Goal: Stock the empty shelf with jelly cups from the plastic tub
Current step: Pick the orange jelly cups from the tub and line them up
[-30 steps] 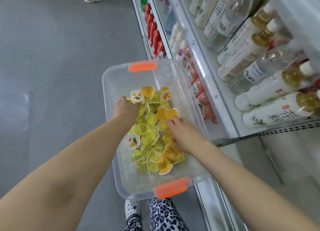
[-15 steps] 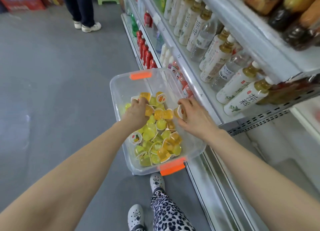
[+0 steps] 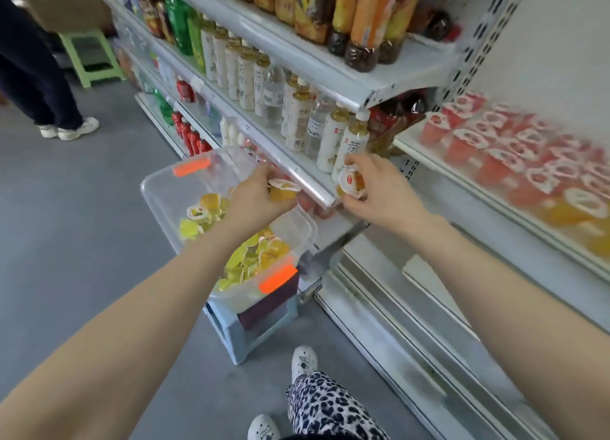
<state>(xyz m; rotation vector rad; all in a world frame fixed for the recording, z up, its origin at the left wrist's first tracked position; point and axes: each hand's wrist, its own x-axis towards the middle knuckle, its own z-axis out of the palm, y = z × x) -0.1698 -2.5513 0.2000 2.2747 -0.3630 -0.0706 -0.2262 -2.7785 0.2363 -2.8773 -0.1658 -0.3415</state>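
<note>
A clear plastic tub [image 3: 158, 192] with orange handles sits on a pale blue stool, holding several yellow and orange jelly cups [image 3: 251, 261]. My left hand [image 3: 257, 198] is raised above the tub's far side, shut on an orange jelly cup [image 3: 283, 189]. My right hand [image 3: 379, 188] is further right, in front of the bottle shelf's edge, shut on another orange jelly cup [image 3: 352, 182]. At the right, a white shelf [image 3: 439, 167] carries several red jelly cups [image 3: 495, 149] and a few orange ones at its near end.
Shelves [image 3: 297, 172] of tea and water bottles [image 3: 330, 132] run along the left of the jelly shelf, with darker drinks above. A person stands at the far left beside a green stool [image 3: 89, 60]. My leopard-print leg and white shoes [image 3: 303, 363] are below.
Both hands have lifted out of the tub, each with a jelly cup, and moved up and right toward the shelves. The view has swung right, revealing the jelly shelf.
</note>
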